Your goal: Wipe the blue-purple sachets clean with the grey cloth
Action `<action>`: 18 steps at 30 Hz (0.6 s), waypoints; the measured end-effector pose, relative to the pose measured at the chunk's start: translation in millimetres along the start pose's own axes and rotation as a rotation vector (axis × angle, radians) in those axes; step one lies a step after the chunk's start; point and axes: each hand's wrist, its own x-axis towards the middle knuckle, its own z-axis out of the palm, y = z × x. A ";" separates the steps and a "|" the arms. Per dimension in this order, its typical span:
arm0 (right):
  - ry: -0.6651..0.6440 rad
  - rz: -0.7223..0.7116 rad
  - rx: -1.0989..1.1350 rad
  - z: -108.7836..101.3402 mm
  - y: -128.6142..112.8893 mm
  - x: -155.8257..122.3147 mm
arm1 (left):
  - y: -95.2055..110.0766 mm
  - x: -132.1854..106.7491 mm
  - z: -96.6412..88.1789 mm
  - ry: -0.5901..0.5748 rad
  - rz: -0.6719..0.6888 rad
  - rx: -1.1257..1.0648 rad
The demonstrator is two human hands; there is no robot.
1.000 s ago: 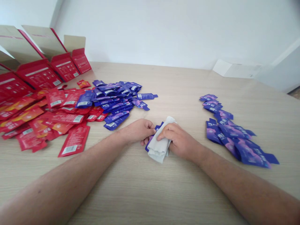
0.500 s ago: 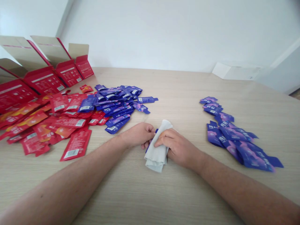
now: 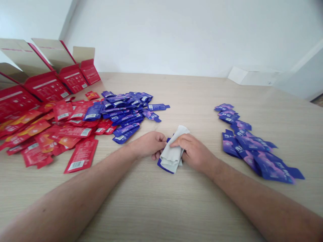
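Note:
A folded white cloth (image 3: 172,155) is gripped in my right hand (image 3: 193,151), which presses it over a purple-blue sachet (image 3: 166,169). Most of that sachet is hidden beneath the cloth; its lower edge and a bit of its upper left side show. My left hand (image 3: 153,144) pinches the sachet's upper left edge between thumb and fingers. Left of my hands lies a heap of purple-blue sachets (image 3: 126,111), its nearest ones close to my left wrist. On the right, more purple sachets (image 3: 254,144) lie overlapping in a row.
Red and orange sachets (image 3: 63,131) are heaped at the left, partly under the purple ones. Behind them stand several open red cartons (image 3: 47,85) with raised flaps. A white box (image 3: 252,76) sits by the wall at the back right of the wooden table (image 3: 161,208).
My right hand has slid the cloth up and away along the sachet, uncovering its lower edge. My left hand stays in place, holding the sachet.

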 end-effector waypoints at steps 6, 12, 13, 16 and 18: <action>-0.069 -0.077 0.028 -0.8 -2.8 -0.4 | 0.0 -0.3 -0.2 -0.019 0.010 -0.008; -0.040 -0.046 0.012 -0.4 1.0 -0.6 | 0.4 -0.3 -0.5 -0.017 0.002 -0.010; -0.061 -0.073 0.024 -0.3 0.5 -0.4 | 0.2 -0.4 -0.5 -0.021 0.005 -0.014; -0.044 -0.066 0.026 -0.2 0.7 -0.1 | -0.1 -0.7 0.1 -0.006 0.006 -0.020; 0.006 -0.021 0.004 -0.5 2.0 0.0 | 0.0 -0.6 0.3 0.008 -0.003 -0.016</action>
